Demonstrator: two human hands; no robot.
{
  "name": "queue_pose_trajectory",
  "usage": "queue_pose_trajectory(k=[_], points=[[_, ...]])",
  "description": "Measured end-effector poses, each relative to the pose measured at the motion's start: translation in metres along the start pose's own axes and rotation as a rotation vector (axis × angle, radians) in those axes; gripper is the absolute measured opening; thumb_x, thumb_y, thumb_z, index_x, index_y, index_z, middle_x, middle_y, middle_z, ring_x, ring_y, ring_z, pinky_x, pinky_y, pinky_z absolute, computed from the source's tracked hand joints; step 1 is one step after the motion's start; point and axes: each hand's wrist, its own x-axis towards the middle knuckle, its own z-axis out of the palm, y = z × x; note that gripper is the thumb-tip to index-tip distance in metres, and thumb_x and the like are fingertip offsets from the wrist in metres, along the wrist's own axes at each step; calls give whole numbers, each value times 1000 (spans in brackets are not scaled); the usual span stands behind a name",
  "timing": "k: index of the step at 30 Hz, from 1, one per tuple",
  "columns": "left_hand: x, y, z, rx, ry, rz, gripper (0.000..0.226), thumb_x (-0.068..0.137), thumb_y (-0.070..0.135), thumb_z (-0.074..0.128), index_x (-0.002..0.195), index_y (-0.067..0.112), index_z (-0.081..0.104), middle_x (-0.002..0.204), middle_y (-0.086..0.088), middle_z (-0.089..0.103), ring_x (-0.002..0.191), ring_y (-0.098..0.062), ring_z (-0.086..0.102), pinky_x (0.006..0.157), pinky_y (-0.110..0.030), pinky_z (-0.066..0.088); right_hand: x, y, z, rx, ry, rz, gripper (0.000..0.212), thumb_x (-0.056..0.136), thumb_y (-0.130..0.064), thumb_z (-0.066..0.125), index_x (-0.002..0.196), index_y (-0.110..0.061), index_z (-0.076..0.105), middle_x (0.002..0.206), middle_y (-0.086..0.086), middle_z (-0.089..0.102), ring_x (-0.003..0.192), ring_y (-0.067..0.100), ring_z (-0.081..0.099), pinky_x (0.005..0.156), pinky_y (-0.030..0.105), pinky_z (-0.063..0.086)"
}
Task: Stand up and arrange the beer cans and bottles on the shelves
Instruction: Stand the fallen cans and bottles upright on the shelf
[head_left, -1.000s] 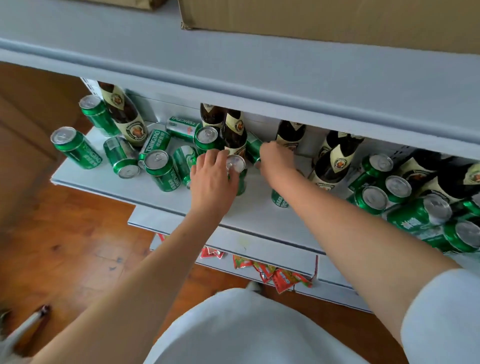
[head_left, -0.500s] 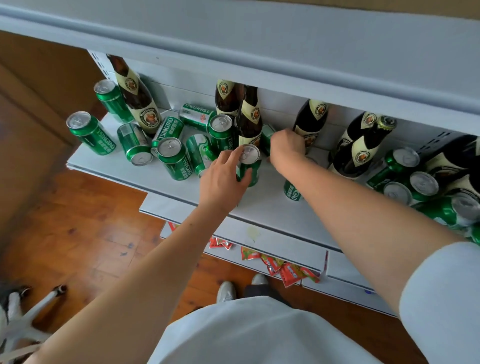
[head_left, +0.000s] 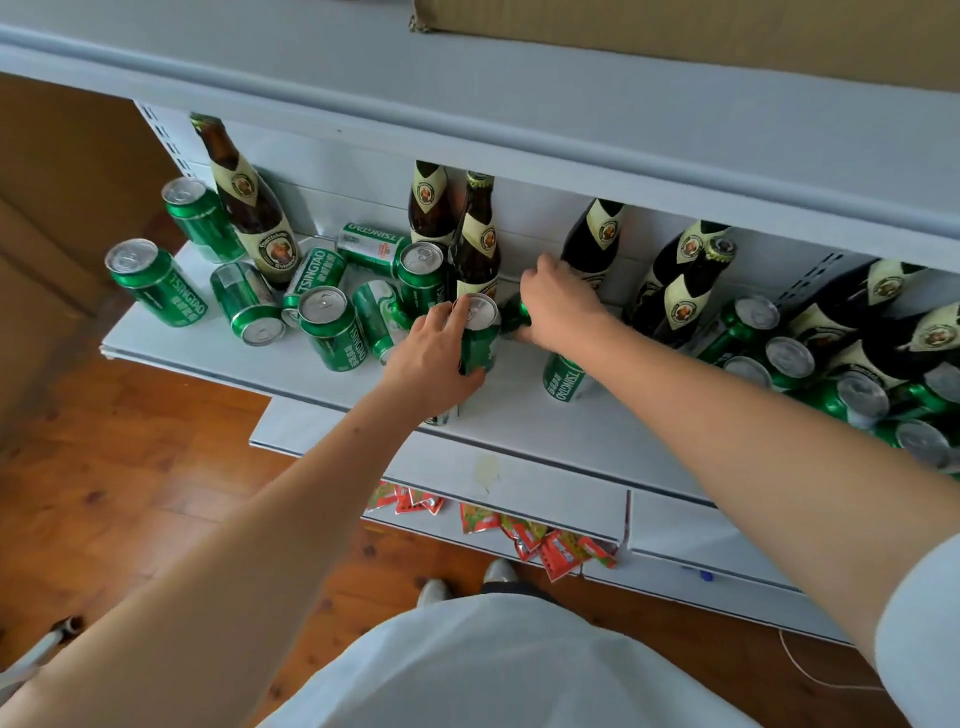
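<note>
Green beer cans and brown bottles crowd a white shelf (head_left: 291, 374). My left hand (head_left: 434, 358) grips an upright green can (head_left: 480, 338) near the shelf's middle. Just right of it, my right hand (head_left: 558, 304) holds a green can lying on its side (head_left: 516, 318), mostly hidden under the fingers. Another upright can (head_left: 563, 376) stands under my right forearm. A brown bottle (head_left: 475, 244) stands right behind the two hands. On the left, several cans lie tipped, among them one lying can (head_left: 371, 244) at the back wall, while others stand, such as the front can (head_left: 332, 327).
More bottles (head_left: 685, 291) and cans (head_left: 852, 395) cluster at the right end. An upper shelf (head_left: 519, 135) overhangs, carrying a cardboard box (head_left: 727, 31). Lower shelves hold red and green snack packets (head_left: 524, 535). Wooden floor (head_left: 130, 467) lies to the left.
The view has shifted a little. My left hand has closed further round the upright can, and my right hand has come down onto the lying can beside it.
</note>
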Motion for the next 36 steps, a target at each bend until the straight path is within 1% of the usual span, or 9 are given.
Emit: queue_pose_trajectory(k=[3,7,10,13,17,28,31,34,36], points=[[-5,-5,-12,-106,-44,-7,105,83,44,69,156,15,0,149,-10,31,138,-32,28,112,-43,30,-5,11,-7,118,8,-75,59,75,-41,77,112,-3,51,109,14,50,94,31,54,66,35,41],[-24,-11,-16,-44,18,-146,105,77,56,70,153,9,14,139,-14,37,130,-36,34,109,-43,31,-10,16,-4,228,0,-90,61,79,-40,74,122,-6,48,118,13,53,106,32,53,84,43,49],[-35,-13,-9,-98,12,-228,78,75,53,74,128,8,40,118,-12,47,111,-32,50,93,-40,44,-25,15,-2,230,15,-39,73,82,-41,71,138,-7,40,134,13,48,121,33,47,92,47,49],[-37,-9,-8,-134,1,-262,63,76,47,76,113,8,45,110,-10,48,98,-29,54,80,-36,45,-55,15,4,199,183,59,66,88,-41,65,139,-7,40,138,12,46,122,30,47,90,42,49],[-32,1,-1,-210,47,-268,63,74,42,80,115,5,48,114,-14,52,103,-31,53,87,-38,47,-94,17,21,46,236,113,46,89,-38,61,124,-10,52,120,8,55,107,29,52,84,38,44],[-10,46,38,-427,128,-232,60,75,33,81,117,4,49,116,-12,56,111,-25,50,81,-19,32,-103,28,26,30,183,184,64,85,-29,71,138,-7,43,128,7,54,112,27,50,89,36,44],[-9,48,42,-468,113,-198,53,78,21,78,118,4,48,117,-11,56,110,-26,52,85,-21,39,-103,25,20,42,158,200,65,86,-21,68,142,-7,38,139,9,47,120,29,47,97,39,42],[-21,36,32,-495,180,-171,43,80,10,70,118,6,49,116,-9,54,105,-23,56,86,-38,52,-102,8,-3,200,313,147,59,85,-10,62,140,-4,42,141,13,44,121,32,47,100,41,42],[-33,18,19,-409,367,-165,32,82,7,64,113,9,54,111,-5,55,100,-20,55,83,-39,51,-97,-17,-20,327,498,41,49,82,-4,60,130,-2,52,130,13,53,112,32,53,93,40,48]])
